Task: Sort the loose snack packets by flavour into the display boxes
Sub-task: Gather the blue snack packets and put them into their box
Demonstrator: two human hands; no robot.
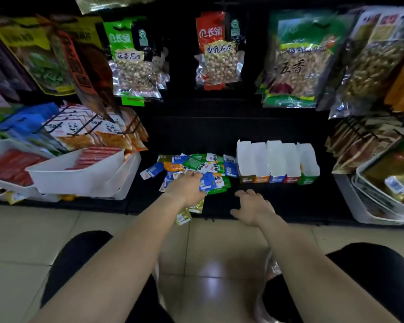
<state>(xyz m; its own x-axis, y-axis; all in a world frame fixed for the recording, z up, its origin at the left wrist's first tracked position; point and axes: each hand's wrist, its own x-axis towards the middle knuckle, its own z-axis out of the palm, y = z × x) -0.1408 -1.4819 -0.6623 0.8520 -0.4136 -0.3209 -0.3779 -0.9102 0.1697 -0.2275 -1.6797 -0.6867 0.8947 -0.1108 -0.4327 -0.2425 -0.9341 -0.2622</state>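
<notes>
A heap of loose snack packets point(197, 167) in blue, green, orange and white lies on the black bottom shelf. My left hand point(186, 186) rests palm down on the heap's near side, fingers on the packets; whether it grips one I cannot tell. A few olive packets point(183, 216) hang over the shelf edge beneath its wrist. Right of the heap stands a row of several white display boxes point(278, 163) with brown, orange, blue, red and green fronts, their insides looking empty. My right hand point(253, 206) hovers open over the bare shelf in front of the boxes.
White tubs of red sausages point(84, 173) stand to the left, another white tray point(378, 201) to the right. Bags of peanuts point(219, 52) hang on hooks above. My knees and the tiled floor point(215, 264) are below the shelf edge.
</notes>
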